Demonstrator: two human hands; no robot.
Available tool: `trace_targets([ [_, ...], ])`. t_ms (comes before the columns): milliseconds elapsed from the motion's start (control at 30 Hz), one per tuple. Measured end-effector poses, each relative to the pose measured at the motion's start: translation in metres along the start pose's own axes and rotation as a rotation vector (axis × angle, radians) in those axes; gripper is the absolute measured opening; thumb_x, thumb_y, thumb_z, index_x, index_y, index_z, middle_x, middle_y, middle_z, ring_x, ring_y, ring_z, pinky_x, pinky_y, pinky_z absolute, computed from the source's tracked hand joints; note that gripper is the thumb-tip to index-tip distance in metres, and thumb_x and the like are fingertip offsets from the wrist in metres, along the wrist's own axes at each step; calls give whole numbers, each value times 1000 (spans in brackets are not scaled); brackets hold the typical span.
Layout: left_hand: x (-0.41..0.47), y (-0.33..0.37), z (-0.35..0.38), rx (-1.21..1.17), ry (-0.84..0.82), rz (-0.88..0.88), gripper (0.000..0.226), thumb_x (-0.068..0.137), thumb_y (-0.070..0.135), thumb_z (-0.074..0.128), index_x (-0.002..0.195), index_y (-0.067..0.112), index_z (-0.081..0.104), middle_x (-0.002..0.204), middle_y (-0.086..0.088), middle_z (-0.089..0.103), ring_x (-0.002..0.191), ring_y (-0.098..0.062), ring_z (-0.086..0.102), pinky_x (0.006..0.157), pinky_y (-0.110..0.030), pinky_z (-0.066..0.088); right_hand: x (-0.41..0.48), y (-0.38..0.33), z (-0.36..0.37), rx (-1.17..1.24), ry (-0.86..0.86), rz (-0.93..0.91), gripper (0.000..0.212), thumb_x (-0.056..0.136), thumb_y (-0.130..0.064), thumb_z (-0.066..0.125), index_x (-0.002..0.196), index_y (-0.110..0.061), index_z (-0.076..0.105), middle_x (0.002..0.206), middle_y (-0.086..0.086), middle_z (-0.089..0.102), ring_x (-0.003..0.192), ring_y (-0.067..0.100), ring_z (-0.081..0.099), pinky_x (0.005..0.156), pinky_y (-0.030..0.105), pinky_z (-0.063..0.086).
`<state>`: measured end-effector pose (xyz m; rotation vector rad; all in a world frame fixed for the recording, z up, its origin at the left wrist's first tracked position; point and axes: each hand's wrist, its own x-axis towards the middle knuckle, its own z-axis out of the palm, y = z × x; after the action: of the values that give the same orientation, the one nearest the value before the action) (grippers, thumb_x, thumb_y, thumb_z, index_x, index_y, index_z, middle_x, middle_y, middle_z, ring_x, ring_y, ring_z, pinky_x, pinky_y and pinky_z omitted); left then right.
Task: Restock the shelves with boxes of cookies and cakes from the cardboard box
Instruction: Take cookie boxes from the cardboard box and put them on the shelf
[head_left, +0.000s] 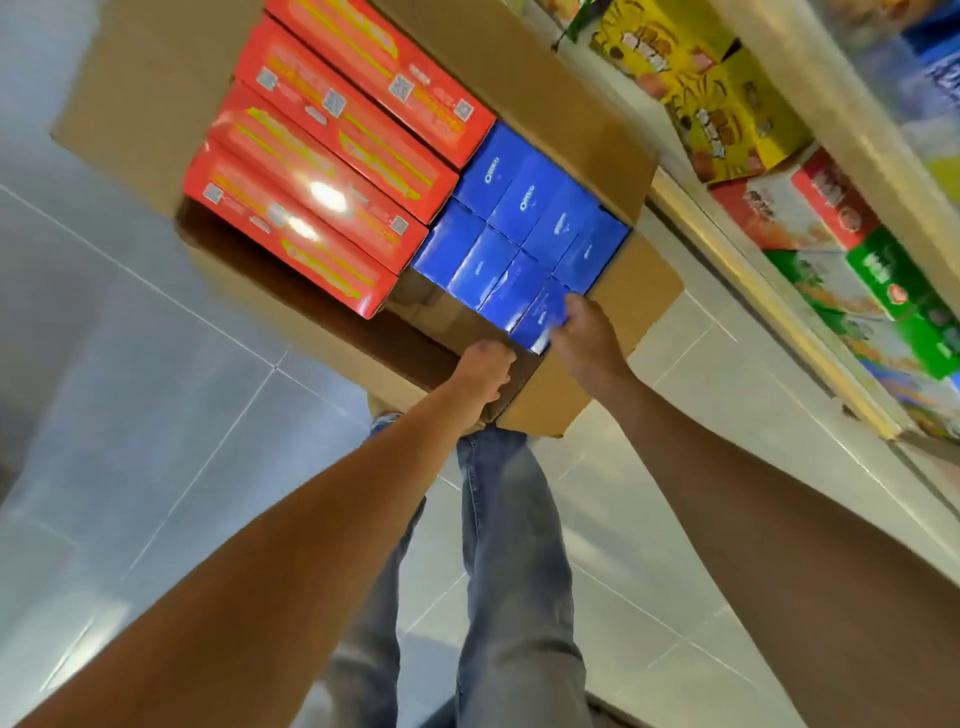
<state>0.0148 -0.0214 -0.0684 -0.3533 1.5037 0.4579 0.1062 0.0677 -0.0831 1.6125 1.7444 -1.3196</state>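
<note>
Fingers of right hand (587, 338) are clamped on blue box (540, 317) at its end, judged light, stiff; carton (613, 156) rim is gripped by left hand (485, 371).

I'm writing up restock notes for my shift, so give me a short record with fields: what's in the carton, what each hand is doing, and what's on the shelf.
carton: open cardboard box on tiled floor
carton left: four red boxes
carton right: blue boxes, eight tops showing, two rows
left hand: grips the carton's near wall
right hand: grips the nearest blue box
shelf: at right, stocked with yellow boxes, a red-and-white box and green boxes
</note>
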Motion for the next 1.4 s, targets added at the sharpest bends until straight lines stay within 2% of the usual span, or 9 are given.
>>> trace_targets([
  [300,67,-6,3,-114,47,-47,11,97,17,44,89,16,52,105,-6,46,97,-19,45,84,-30,39,44,28,30,-177,303,-166,41,86,-8,47,125,-5,54,134,10,46,118,24,47,80,28,43],
  [433,74,-8,-2,-195,39,-62,29,96,21,49,123,10,52,103,-4,48,96,-18,49,89,-30,40,41,35,41,-228,265,-190,39,87,-8,48,124,-6,58,131,11,47,117,25,46,80,32,49],
  [567,71,-12,-7,-496,-62,-103,14,92,6,43,86,10,55,84,-4,48,79,-15,46,79,-24,42,35,32,54,-216,257,-104,42,89,-11,49,131,-4,50,137,12,36,121,24,38,83,26,47],
  [700,53,-22,-17,-674,-87,-103,26,89,-3,34,73,8,51,67,-2,65,100,-20,54,97,-27,44,24,26,55,-61,219,8,33,90,-17,50,122,-6,54,137,12,35,120,28,37,88,33,48],
  [800,28,-27,-24,-726,-196,-120,23,87,1,32,84,1,54,93,-13,66,101,-28,59,94,-31,49,7,18,49,114,230,75,40,88,-28,59,123,-12,46,133,13,35,108,29,51,83,39,55],
  [1000,-39,-7,-29,-337,-232,-126,27,94,8,35,113,-5,50,122,-21,54,113,-30,54,102,-34,42,-35,-8,19,161,186,201,47,83,-21,68,122,-16,41,126,13,47,92,27,60,66,30,51],
  [1133,-76,18,-32,363,59,216,37,95,6,41,130,-6,47,128,-22,55,96,-18,45,77,-22,45,-71,-23,-12,79,156,272,65,82,-34,69,131,-11,34,126,15,48,104,31,59,69,33,49],
  [1300,-140,59,-36,591,-26,420,53,92,-2,44,143,11,35,141,-8,46,115,-25,54,81,-27,41,-120,-36,-87,142,96,213,85,83,-33,69,143,-3,16,135,18,47,118,34,53,89,39,47],
  [1400,-185,87,-29,686,-83,497,60,90,-8,45,145,9,29,149,-9,37,126,-28,47,77,-24,39,-155,-49,-130,299,43,187,75,84,-21,69,138,-3,19,125,15,49,104,25,54,78,34,45],
])
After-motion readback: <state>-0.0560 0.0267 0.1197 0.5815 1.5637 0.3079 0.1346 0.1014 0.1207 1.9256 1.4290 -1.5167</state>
